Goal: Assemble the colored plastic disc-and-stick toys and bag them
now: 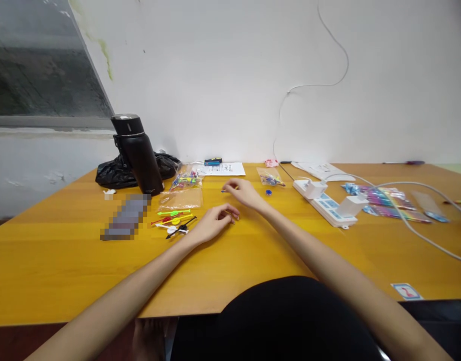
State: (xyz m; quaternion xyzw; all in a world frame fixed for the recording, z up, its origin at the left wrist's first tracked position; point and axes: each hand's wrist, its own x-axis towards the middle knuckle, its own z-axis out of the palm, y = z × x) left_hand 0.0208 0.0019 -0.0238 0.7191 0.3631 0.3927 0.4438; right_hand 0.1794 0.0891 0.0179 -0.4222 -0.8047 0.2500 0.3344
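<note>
My right hand [245, 193] is raised a little over the middle of the table, fingers pinched, with the tip of a small blue plastic piece [223, 191] showing at them. Nearer to me, my left hand [215, 221] rests low over the wood with curled fingers; whatever lies within them, if anything, is hidden. Just left of it lie several plastic spinner arrows: a green one [173, 213], a yellow one [175, 220], a white one [171, 229], a black one [182, 228] and a partly covered red one. A small blue round piece [268, 192] sits to the right of my right hand.
Bags of small coloured parts [187, 179] [271, 178] lie behind my hands. At left stand a black bottle [140, 158] and a blurred flat object [127, 218]. A white power strip [330, 208] with cables, and shiny rainbow packets [392, 200], lie at right.
</note>
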